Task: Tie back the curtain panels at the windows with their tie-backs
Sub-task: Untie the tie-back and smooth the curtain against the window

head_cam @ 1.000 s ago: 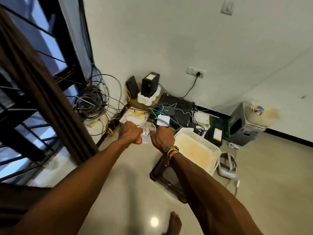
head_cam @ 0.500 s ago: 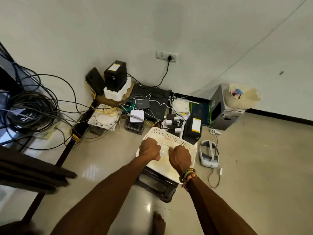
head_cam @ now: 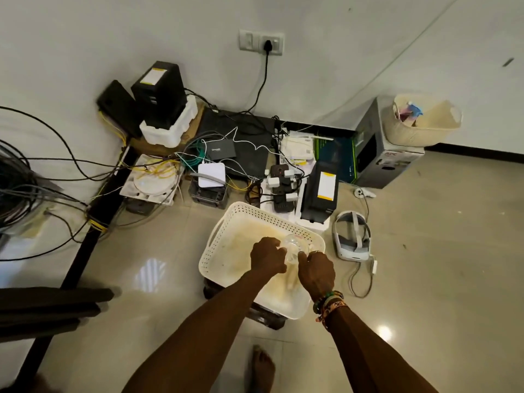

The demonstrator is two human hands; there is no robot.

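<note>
Glossy tile floor (head_cam: 431,285); left hand (head_cam: 268,258), right hand (head_cam: 316,269) grip clear crinkly plastic (head_cam: 293,246) over white perforated basket (head_cam: 226,251); grey box (head_cam: 377,165) reads APC.

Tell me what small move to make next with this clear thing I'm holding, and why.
Probably carry the clear item left toward the curtain. The left hand and right hand hold it over the basket, while the curtain hangs at the left edge, away from both hands. Whether it is a tie-back I cannot tell.
</note>
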